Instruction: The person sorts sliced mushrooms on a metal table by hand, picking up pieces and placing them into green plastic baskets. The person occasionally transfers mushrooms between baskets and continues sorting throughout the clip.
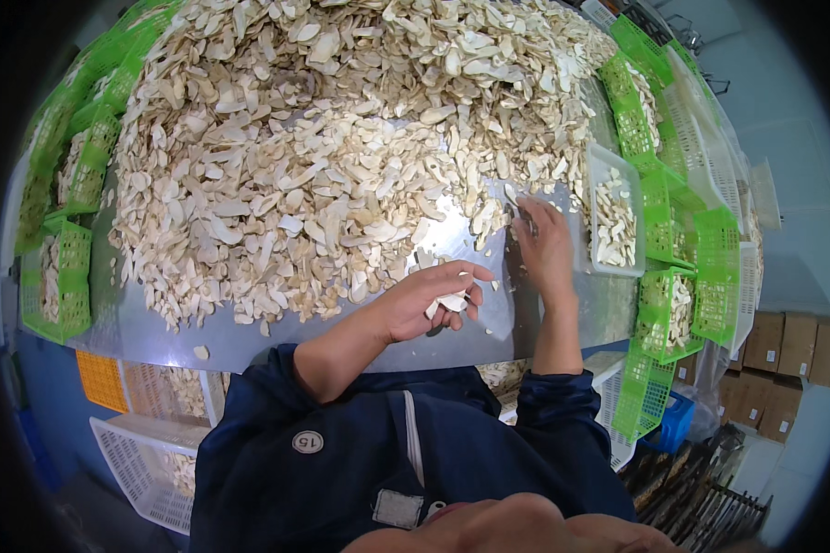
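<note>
A large heap of pale dried slices point(249, 180), which look like sliced mushroom, covers much of the metal table point(332, 345). Near the table's front edge my left hand point(443, 297) is curled, palm partly up, around several white slices point(451, 301). To its right and farther forward, my right hand point(543, 238) reaches down to the table at the heap's edge, its thumb and forefinger beside a single slice point(510, 193). Whether the fingers touch that slice cannot be told. A translucent plastic tray point(593, 228) with slices in it stands just right of my right hand.
Green plastic baskets with slices line the table's left point(76, 276) and right point(653, 311) sides. Below the front edge are white crates point(145, 428) and an orange crate point(101, 380). Cardboard boxes point(768, 342) and a blue plastic item point(674, 422) lie farther right.
</note>
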A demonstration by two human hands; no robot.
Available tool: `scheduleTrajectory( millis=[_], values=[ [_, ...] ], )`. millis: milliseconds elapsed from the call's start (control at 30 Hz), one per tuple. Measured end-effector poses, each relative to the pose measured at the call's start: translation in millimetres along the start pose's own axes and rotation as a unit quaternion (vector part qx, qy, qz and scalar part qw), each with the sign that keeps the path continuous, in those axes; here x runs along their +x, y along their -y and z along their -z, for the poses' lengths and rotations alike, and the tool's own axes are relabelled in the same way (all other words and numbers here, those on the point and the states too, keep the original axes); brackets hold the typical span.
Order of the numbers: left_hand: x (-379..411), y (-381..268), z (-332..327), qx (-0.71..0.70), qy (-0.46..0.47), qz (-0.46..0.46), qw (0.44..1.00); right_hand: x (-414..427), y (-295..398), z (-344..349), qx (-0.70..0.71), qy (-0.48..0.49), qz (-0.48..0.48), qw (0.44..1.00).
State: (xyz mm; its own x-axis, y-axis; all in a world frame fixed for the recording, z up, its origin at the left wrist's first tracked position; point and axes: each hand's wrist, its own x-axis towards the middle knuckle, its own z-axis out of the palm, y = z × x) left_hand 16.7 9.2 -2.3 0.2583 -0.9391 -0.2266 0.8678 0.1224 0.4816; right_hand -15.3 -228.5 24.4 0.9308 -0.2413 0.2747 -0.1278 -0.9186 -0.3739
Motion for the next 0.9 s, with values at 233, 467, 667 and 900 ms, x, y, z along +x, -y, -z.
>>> scheduleTrajectory(
  millis=[233,467,667,900],
  values=[
    [-2,-4,1,0.022,0.011,0.023,0.999,12,36,3,0.038,0.058,0.054,0.996],
    [-1,-1,-6,0.027,-0.01,0.033,0.999,-12,14,4,0.156,0.065,-0.054,0.984],
    [-2,3,-5,0.038,-0.014,0.042,0.998,-39,-4,17,0.106,-0.002,-0.116,0.988],
    [-2,-3,-1,0.023,-0.007,0.028,0.999,-40,27,7,0.034,-0.034,-0.009,0.999]
  ],
)
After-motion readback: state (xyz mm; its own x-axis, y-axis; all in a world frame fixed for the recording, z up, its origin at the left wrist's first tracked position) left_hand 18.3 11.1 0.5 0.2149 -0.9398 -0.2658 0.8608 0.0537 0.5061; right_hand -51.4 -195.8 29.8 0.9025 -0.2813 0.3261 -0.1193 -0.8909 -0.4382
